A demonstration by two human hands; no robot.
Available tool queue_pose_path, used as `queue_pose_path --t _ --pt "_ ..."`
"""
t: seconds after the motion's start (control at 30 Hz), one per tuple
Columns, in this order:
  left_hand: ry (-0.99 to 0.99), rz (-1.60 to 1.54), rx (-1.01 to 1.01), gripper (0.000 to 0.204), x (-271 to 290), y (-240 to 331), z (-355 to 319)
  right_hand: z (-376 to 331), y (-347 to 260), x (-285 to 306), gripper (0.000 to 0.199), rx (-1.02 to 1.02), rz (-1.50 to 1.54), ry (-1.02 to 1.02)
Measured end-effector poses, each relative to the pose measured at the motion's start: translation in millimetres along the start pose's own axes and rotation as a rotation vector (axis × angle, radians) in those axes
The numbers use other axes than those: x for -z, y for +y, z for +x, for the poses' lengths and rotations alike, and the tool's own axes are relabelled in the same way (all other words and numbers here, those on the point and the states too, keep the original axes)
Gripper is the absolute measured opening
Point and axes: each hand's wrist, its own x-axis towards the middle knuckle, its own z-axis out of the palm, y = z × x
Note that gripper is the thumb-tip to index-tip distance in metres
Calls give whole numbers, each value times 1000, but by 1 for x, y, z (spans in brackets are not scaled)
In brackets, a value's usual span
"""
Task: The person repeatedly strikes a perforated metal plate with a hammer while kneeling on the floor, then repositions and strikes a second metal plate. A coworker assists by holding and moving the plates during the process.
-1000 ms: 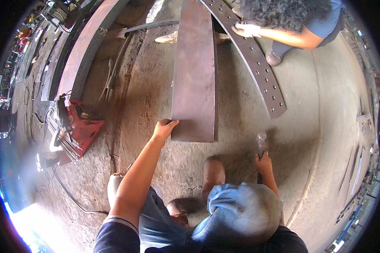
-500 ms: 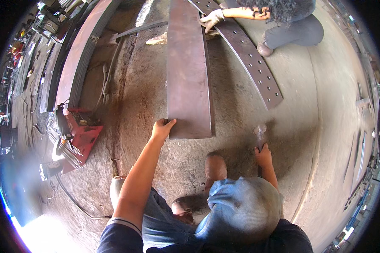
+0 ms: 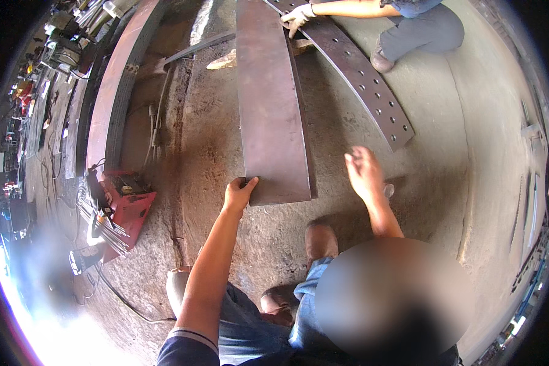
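Fingers of your left hand (image 3: 236, 196) clasp the left edge of the long steel plate (image 3: 274, 116) at its near end, thumb on top; those of your right hand (image 3: 365, 175) are released and loosely bent, somewhat blurred, well apart from the plate; concrete floor (image 3: 207, 165) spreads below it all; to your left lies a thick stack of long plates (image 3: 111, 91); the steel plate runs away from you down the middle, its far end cut off by the view; right of it, a perforated strip (image 3: 341, 66) slants in toward it at the top; a co-worker (image 3: 424, 36) bends low beyond that strip; a red tray (image 3: 134, 206) sits by the stack's near end, thin rods (image 3: 113, 235) beside it; your brown shoe (image 3: 321, 242) rests below the plate's end; a gloved hand (image 3: 296, 18) reaches the plate's right edge, and you cannot tell whether it grips; a rounded metal tool end (image 3: 388, 191) shows just beside your right wrist, the rest hidden.
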Motion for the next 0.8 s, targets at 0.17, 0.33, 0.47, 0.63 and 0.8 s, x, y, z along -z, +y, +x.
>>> queue_pose_path --t 0.17,0.33,0.47,0.63,0.8 --pt "2 -30 -43 50 -1 0 -2 74 -47 -79 52 194 222 3" --pt "32 -19 -51 50 -3 1 -3 69 -37 -105 45 262 7 36" --pt "4 -44 -1 53 -4 -1 -4 50 -36 -108 41 302 55 97" --pt "42 7 -59 54 -4 -3 -3 42 -33 -101 42 206 47 47" --pt "71 12 -66 54 -6 -7 -2 -3 26 -60 40 -124 186 202"
